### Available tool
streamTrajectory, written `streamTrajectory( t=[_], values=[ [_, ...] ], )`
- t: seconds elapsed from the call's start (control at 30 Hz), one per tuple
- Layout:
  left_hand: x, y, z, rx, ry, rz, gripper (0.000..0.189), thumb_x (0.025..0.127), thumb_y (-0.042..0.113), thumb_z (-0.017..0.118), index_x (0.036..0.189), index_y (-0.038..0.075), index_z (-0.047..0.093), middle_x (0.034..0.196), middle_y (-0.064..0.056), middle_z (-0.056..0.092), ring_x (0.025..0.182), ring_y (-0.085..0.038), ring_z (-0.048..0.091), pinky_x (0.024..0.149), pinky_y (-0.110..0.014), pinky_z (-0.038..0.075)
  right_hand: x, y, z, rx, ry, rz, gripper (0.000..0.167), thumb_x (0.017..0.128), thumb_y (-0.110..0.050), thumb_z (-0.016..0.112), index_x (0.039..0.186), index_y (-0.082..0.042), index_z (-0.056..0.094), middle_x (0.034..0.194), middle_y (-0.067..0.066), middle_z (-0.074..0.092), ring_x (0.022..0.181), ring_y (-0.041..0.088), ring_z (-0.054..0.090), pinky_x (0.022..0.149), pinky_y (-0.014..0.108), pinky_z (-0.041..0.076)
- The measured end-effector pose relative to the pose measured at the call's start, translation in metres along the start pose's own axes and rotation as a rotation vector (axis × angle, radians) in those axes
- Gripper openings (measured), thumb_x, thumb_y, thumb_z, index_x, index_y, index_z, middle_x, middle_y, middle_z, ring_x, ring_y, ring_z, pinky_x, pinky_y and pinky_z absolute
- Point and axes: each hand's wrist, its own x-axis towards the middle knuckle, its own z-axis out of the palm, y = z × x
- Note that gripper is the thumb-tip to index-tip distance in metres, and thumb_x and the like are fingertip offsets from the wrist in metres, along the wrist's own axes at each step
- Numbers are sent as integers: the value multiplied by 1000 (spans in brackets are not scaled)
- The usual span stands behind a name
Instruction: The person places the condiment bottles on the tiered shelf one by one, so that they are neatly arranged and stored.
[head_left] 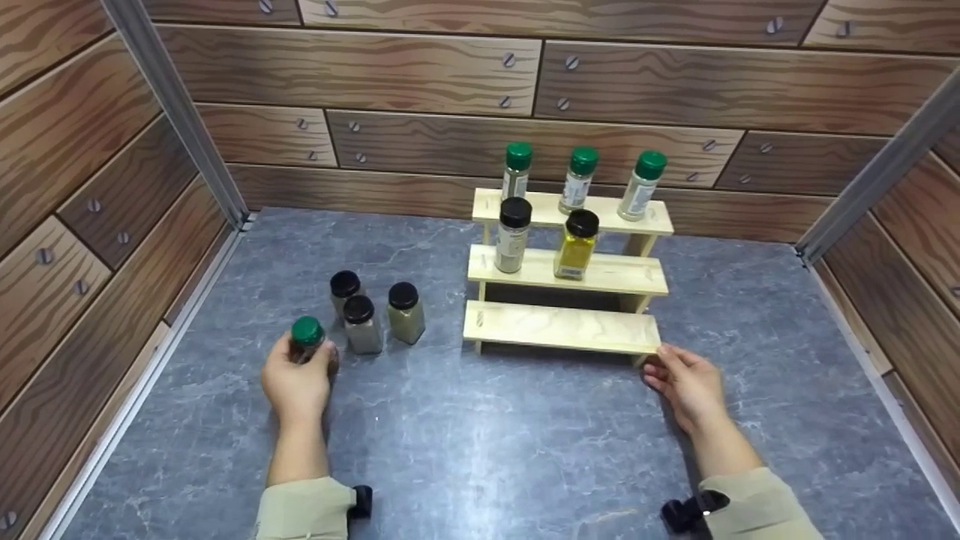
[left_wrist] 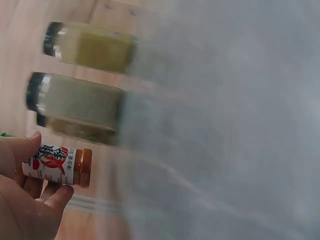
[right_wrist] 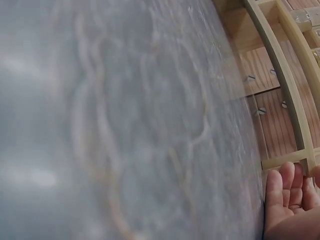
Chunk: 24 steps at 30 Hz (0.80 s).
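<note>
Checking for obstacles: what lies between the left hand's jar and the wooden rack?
In the head view, three black-lidded jars stand there, then a strip of bare table before the rack.

Bold black Chinese characters, partly covered and apparently ending in 椒粉, front the white label (left_wrist: 49, 162) of a red-filled spice bottle (left_wrist: 60, 172); smaller print near its base reads 净含量, "net content," with what looks like 30 after it. From here, lettering on the other bottles (head_left: 576, 187) along the wooden rack (head_left: 562, 326) stays too small to read.
</note>
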Motion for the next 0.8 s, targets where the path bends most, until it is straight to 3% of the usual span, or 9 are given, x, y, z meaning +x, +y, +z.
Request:
streamTrajectory(
  t=[0.2, 0.33, 0.43, 0.57, 0.8],
  values=[
    [-16, 44, 5, -75, 29, 171, 49, 84, -6, 85, 131, -7, 70, 126, -30, 70, 121, -42, 68, 103, -37, 56, 1, 0, 2, -7, 30, -45, 10, 109, -8, 58, 115, -1, 61, 80, -1, 72, 73, 10, 70, 76, 25, 64],
    [-33, 71, 19, -135, -4, 277, 48, 78, -9, 88, 124, -5, 74, 117, -27, 74, 110, -40, 73, 93, -24, 59, 2, 0, 2, -13, 43, -54, 16, 109, -7, 57, 121, 4, 58, 79, -1, 72, 72, 9, 70, 75, 25, 64],
    [-48, 87, 35, -185, -104, 304, 46, 77, -10, 87, 121, -5, 75, 113, -24, 76, 105, -39, 74, 88, -22, 60, 2, 1, 2, -15, 35, -57, 24, 109, -8, 58, 127, 8, 56, 80, -1, 73, 72, 9, 70, 75, 25, 64],
    [-65, 104, 64, -251, -290, 274, 41, 79, -10, 84, 119, -4, 75, 110, -22, 76, 103, -37, 74, 86, -31, 63, 1, 3, 1, -13, 29, -53, 30, 108, -9, 59, 130, 11, 55, 81, -1, 73, 72, 9, 70, 74, 25, 63],
    [-91, 118, 120, -351, -515, 243, 45, 79, -14, 80, 123, -9, 71, 110, -24, 74, 100, -37, 74, 78, -38, 66, 0, 7, 6, -6, 58, -41, 28, 108, -9, 59, 128, 11, 58, 80, -1, 71, 70, 9, 69, 72, 25, 63]
  ],
)
